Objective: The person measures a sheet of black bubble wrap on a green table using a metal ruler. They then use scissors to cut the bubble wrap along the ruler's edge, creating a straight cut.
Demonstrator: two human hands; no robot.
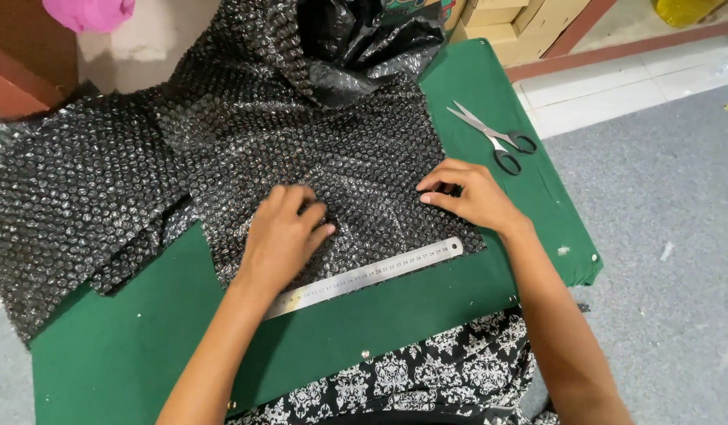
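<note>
A green table top point(474, 86) fills the middle and lower part of the frame. A pair of scissors point(496, 135) with black handles is laid on it at the upper right, blades closed and pointed toward the upper left. Cardboard boxes point(513, 24) are stacked beyond the table's far edge at the top, right of centre. A pink object point(88, 12) is seen at the upper left corner, and a yellow object point(682, 9) at the upper right corner. Grey carpet point(663, 197) covers the right side, bordered above by white floor tiles point(615, 86). A black-and-white patterned garment point(427, 378) is seen at the bottom centre.
</note>
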